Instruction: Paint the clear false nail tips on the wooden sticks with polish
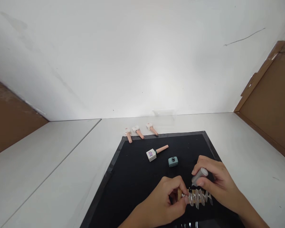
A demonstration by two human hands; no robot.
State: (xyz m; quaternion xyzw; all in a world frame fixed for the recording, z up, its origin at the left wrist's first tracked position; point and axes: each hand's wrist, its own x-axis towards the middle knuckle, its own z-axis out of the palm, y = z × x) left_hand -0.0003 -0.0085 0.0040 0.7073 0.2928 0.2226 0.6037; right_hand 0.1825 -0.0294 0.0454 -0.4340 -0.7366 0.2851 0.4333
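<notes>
My left hand [167,198] is closed in a pinch on the end of a fan of several clear nail tips [199,198], held just above the black mat [130,177]. My right hand [218,183] grips a grey-capped polish brush [199,176], its dark tip pointing down at the clear tips. A small teal polish bottle [173,161] stands open on the mat just beyond my hands. A white polish bottle with a pink cap [155,153] lies on its side to its left.
Three more pink-capped bottles [139,131] lie in a row on the white table [49,164] at the mat's far edge. A white wall rises behind. Brown panels [270,104] flank the table left and right.
</notes>
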